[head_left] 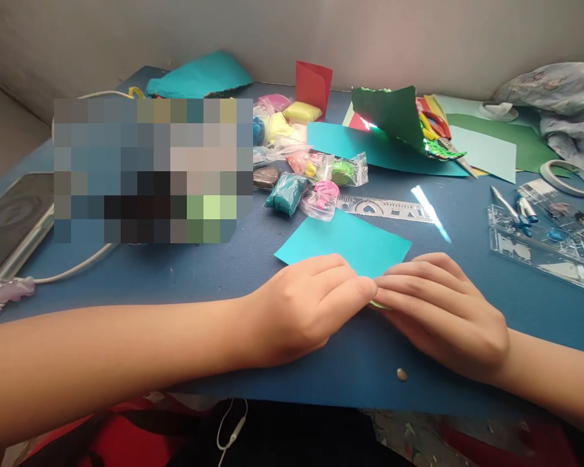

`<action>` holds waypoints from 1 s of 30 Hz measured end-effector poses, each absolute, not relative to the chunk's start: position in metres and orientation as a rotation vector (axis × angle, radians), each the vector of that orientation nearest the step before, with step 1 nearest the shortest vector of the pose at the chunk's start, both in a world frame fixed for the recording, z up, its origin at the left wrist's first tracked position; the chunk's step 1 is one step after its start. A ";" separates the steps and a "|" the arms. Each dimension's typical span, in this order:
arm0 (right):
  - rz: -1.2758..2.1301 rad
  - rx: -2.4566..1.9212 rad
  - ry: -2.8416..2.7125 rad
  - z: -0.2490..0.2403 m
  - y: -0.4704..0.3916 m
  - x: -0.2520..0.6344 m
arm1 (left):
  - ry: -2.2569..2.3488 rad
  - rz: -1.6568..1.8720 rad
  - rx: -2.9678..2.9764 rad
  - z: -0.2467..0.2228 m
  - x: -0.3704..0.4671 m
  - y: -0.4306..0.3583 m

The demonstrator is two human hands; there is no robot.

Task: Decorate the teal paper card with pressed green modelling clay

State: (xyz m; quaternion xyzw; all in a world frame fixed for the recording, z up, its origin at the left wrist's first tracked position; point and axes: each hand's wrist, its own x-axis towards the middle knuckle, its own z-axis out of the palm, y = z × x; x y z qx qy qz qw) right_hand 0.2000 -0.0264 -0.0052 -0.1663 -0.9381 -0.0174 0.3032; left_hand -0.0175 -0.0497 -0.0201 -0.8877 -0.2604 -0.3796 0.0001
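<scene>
My left hand (pixel 316 305) and my right hand (pixel 442 311) meet over the near edge of the blue table. Both have their fingers closed, and the left thumb touches the right fingertips. A thin light green piece (pixel 380 305) peeks out where they meet; the fingers cover most of it, so I cannot tell what it is. Just beyond the hands lies a flat turquoise sheet of paper (pixel 350 240), its near corner hidden by them. Behind it rests a clear stencil ruler (pixel 384 209), beside small bags of coloured clay (pixel 287 193).
A dark green card structure (pixel 387 120) holds scissors (pixel 435 124) at the back. On the right are a roll of tape (pixel 570 177) and a clear plastic case (pixel 540 250). A phone (pixel 17 224) with a white cable lies left, near a blurred-out area. A small round object (pixel 401 374) sits near the front edge.
</scene>
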 end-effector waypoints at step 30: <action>-0.345 -0.432 -2.545 -0.007 -0.027 0.203 | -0.573 -0.937 -2.761 -0.013 -0.026 -0.037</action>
